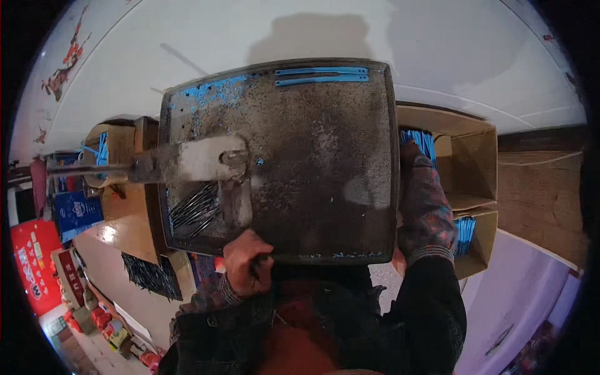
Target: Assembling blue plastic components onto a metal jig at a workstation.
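A dark, worn rectangular board with a raised rim (312, 156) lies in front of me. My left hand (248, 262) is closed at its near edge, below a metal lever arm (209, 159); something dark shows at its fingers, too unclear to name. Beyond the board's right edge, my right hand (412, 154) reaches to a bundle of blue strips (426, 144) in a cardboard box (472, 159). Its fingers are largely hidden, so their grip does not show. Two flat blue strips (322, 76) lie along the board's far edge. Thin black strips (195, 209) are piled at its near left.
Blue scraps (215, 90) litter the board's far left corner. Another box at right holds blue strips (464, 234). To the left stand a cardboard container with blue strips (102, 150) and a dark heap of black strips (151, 275). A white wall (325, 31) rises behind.
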